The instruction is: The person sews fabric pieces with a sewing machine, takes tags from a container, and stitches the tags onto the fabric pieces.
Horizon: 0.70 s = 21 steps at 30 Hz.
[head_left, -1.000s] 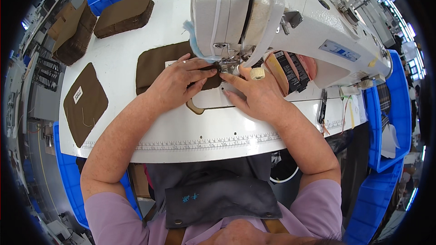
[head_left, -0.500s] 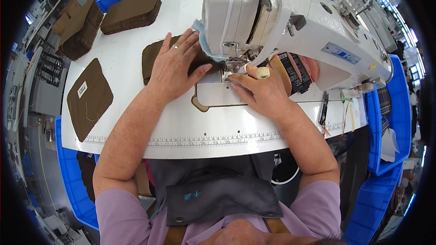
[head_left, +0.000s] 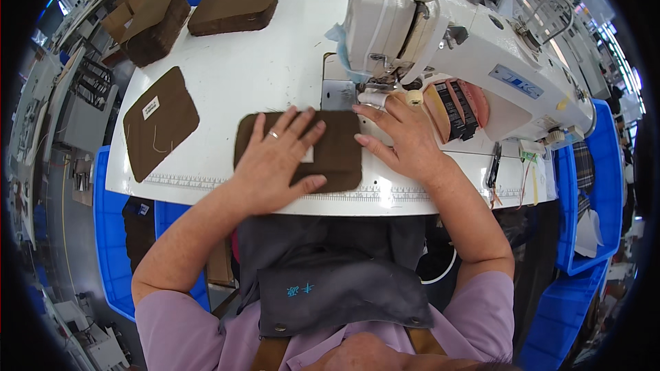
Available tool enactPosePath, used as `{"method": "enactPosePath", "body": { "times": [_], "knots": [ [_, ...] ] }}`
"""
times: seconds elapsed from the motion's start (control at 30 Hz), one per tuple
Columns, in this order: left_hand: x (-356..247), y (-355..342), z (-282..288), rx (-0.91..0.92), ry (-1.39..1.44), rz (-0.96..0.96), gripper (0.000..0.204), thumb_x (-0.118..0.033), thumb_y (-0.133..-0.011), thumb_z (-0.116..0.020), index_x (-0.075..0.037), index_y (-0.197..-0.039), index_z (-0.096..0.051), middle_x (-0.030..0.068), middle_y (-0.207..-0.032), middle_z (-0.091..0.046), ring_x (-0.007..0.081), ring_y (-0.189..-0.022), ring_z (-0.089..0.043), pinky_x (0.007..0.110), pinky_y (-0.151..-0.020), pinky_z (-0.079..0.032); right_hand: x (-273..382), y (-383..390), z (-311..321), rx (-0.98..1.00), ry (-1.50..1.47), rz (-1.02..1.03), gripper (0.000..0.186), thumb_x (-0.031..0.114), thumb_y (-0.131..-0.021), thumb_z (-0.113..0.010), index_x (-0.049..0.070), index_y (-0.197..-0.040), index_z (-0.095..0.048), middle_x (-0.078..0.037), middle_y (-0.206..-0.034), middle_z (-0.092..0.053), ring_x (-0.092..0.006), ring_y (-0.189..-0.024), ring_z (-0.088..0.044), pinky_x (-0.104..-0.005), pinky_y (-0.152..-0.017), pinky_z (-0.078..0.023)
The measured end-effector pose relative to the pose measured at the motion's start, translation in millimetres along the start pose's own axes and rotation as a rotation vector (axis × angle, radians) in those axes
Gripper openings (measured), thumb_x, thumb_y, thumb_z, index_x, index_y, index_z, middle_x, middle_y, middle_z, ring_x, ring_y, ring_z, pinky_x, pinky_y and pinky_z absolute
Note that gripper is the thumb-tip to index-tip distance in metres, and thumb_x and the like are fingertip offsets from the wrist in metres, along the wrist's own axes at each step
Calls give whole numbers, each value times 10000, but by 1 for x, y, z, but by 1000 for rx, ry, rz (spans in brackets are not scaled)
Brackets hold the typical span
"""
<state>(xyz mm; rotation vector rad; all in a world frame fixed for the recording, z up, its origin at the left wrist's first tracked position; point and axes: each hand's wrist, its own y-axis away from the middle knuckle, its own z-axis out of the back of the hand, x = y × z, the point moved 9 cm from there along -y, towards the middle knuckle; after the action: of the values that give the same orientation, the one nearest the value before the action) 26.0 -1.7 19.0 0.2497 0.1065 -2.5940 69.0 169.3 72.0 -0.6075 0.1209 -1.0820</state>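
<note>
Cloth has slid nearer the table edge, left hand flat on it, right hand loosely splayed.

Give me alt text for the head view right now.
A left hand rests spread on a brown fabric piece; the right hand is close beside it, at a white sewing machine. Another brown piece lies to the left, two brown stacks behind.
</note>
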Motion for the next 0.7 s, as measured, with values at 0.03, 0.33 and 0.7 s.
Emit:
{"method": "enactPosePath", "body": {
  "times": [0.03,0.33,0.7],
  "knots": [
    [-14,8,-4,8,13,-29,875,-614,-979,-537,-68,-1623,-309,204,-1696,-249,406,-1582,-189,670,-1240,-88,8,-2,-4,1,-71,28,509,357,-915,-743,93,-1341,-652,-183,-1207,-642,-389,-1125,-606,-495,-958,-489],
    [0,33,-3,-21,-5,-35,1000,-674,-990,-494,34,-1632,-199,244,-1692,-229,396,-1590,-177,593,-1272,-114,67,19,-57,371,-9,8,944,602,-985,-550,-76,-1583,-279,-285,-1559,-427,-459,-1533,-283,-573,-1269,-178],
    [42,53,37,-234,-324,216,874,-552,-953,-645,-18,-1578,-348,180,-1594,-415,317,-1489,-388,502,-1214,-291,76,18,-61,341,65,-101,925,592,-1018,-506,-139,-1546,-302,-352,-1493,-449,-494,-1518,-284,-572,-1267,-171]
  ]
}}
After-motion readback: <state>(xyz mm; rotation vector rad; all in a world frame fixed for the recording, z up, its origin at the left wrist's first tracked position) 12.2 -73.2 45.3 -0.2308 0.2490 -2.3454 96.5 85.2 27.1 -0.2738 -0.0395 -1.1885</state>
